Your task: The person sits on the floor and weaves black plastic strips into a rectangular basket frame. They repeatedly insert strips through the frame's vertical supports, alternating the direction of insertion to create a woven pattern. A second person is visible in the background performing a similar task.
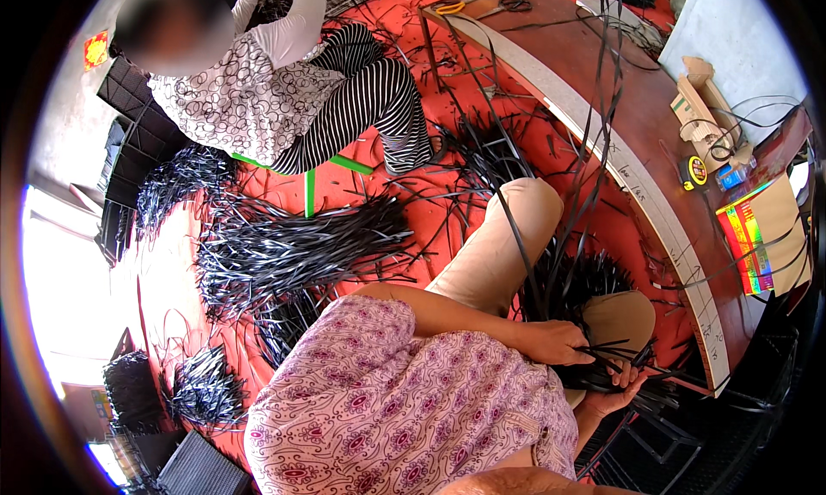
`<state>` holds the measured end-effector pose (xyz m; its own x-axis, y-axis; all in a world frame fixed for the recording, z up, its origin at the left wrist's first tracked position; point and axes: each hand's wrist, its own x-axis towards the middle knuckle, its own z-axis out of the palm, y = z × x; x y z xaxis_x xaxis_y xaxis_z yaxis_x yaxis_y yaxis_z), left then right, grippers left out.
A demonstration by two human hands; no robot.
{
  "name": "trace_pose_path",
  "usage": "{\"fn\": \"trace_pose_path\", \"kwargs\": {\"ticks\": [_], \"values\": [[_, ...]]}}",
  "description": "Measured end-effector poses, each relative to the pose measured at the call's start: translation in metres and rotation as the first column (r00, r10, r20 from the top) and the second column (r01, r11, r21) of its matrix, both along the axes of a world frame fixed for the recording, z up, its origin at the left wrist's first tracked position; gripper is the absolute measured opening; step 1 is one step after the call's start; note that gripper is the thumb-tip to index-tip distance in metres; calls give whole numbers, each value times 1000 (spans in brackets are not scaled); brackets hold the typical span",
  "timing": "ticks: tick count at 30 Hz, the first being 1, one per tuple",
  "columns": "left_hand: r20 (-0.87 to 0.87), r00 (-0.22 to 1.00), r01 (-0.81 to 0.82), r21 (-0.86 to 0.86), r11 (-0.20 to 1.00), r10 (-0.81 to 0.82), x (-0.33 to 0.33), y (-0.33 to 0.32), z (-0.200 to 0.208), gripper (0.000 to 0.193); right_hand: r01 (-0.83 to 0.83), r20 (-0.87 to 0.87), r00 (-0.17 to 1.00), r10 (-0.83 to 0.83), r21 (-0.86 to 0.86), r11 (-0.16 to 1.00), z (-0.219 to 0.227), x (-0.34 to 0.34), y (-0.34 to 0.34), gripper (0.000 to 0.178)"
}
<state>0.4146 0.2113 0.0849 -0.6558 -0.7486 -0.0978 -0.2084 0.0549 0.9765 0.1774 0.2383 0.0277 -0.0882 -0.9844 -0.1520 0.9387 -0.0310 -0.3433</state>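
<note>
the black strips (592, 375) lie across the person's lap, just left of the table's (658, 172) near end. the left hand (557, 343) is closed, pinching strips by the fingertips; the right hand (617, 390) curls around the bunch beyond it. they look light, springy and slippery, best gripped several together, near where they gather.

Strips (592, 277) between knees (621, 318), bundles (292, 241) on floor (245, 353) left, table (680, 213) right, tape measure (692, 173) on table
</note>
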Motion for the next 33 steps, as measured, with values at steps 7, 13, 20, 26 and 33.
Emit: {"fn": "trace_pose_path", "kwargs": {"ticks": [7,13,20,26,33], "values": [[20,1000,21,26,999,-21,2,-1,5,42,3,14,1000,-3,4,1000,-3,-2,-1,33],[7,1000,12,0,1000,-12,3,0,5,41,-2,4,1000,2,1,1000,1,0,-1,34],[2,1000,16,23,1000,-16,5,0,9,40,21,-35,999,-21,8,1000,2,1,0,35],[-18,1000,-7,14,1000,7,4,1,6,38,28,-32,999,-27,15,1000,2,2,0,36],[-15,1000,-3,43,999,3,5,1,6,38,36,-50,998,-35,6,999,2,3,0,37]]}}
